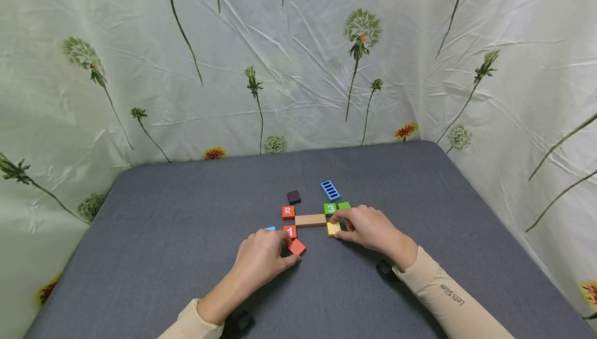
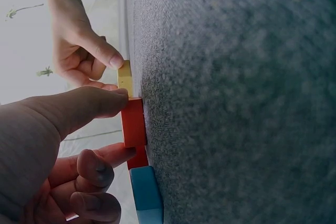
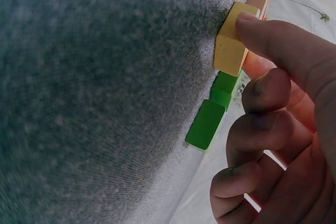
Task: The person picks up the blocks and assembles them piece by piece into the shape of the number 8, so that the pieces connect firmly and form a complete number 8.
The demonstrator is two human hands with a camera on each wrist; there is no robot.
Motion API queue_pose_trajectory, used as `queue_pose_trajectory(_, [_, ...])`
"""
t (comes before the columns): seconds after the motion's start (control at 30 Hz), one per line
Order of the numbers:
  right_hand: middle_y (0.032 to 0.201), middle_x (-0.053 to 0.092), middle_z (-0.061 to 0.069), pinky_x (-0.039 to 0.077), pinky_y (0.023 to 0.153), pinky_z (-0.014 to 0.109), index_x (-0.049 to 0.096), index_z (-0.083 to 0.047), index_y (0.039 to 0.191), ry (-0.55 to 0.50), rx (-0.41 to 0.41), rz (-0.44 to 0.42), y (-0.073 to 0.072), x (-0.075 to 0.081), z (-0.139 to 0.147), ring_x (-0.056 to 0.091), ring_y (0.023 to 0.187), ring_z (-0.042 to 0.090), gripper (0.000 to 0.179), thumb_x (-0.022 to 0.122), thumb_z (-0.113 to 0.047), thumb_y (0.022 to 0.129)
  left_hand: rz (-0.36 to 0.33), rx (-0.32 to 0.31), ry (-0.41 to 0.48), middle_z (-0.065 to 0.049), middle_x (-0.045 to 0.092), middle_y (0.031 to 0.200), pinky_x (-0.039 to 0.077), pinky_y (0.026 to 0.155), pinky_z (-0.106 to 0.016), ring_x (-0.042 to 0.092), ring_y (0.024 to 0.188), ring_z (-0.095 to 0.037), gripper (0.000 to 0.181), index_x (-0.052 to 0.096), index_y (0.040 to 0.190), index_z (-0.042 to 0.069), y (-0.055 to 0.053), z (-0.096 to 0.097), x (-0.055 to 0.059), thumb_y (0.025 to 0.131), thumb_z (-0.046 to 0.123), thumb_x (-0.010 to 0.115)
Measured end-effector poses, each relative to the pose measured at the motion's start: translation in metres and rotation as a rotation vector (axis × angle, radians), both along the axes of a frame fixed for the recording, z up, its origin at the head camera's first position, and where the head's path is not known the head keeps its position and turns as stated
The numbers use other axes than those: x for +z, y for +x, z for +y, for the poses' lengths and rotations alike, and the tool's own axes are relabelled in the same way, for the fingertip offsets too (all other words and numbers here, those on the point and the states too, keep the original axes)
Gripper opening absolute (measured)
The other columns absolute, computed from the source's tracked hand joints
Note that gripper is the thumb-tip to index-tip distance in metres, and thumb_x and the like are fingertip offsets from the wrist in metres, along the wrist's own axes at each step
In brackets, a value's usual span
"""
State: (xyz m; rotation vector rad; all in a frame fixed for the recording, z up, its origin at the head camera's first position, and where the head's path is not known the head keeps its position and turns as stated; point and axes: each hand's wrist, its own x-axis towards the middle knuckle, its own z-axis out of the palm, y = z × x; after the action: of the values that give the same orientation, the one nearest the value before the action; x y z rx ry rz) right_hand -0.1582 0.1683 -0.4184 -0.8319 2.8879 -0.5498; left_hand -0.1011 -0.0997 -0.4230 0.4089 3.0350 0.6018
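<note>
My left hand (image 1: 262, 257) pinches a plain red block (image 1: 297, 247) between thumb and index finger, close on the table. Just behind that block lies a red block marked 1 (image 1: 290, 231), and a blue block (image 2: 147, 195) sits to its left, partly hidden by the hand in the head view. On the other side, my right hand (image 1: 368, 230) has thumb and index finger on a yellow block (image 1: 333, 229), gripping it by its edges. Between the two groups runs a long tan block (image 1: 310, 220). A green block marked 3 (image 1: 330, 209) is behind the yellow one.
Another green block (image 1: 344, 205) adjoins the 3 block, partly behind my right hand. A red block marked R (image 1: 288, 212) lies at the tan block's left end. Farther back are a dark block (image 1: 294, 197) and a blue slotted block (image 1: 330, 190). A grey cloth covers the table (image 1: 196, 199).
</note>
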Motion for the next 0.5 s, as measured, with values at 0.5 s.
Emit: queue_pose_trajectory(0.5, [0.065, 0.049, -0.013, 0.029, 0.052, 0.021, 0.078, -0.018, 0.113, -0.002, 0.003, 0.004, -0.0003, -0.0001, 0.0015, 0.039, 0.056, -0.001, 0.023, 0.085, -0.026, 0.093, 0.02, -0.004, -0.001, 0.009, 0.049, 0.06, 0.031, 0.048, -0.026, 0.043, 0.055, -0.006, 0.03, 0.079, 0.095, 0.018, -0.0003, -0.0002, 0.0001, 0.078, 0.036, 0.096])
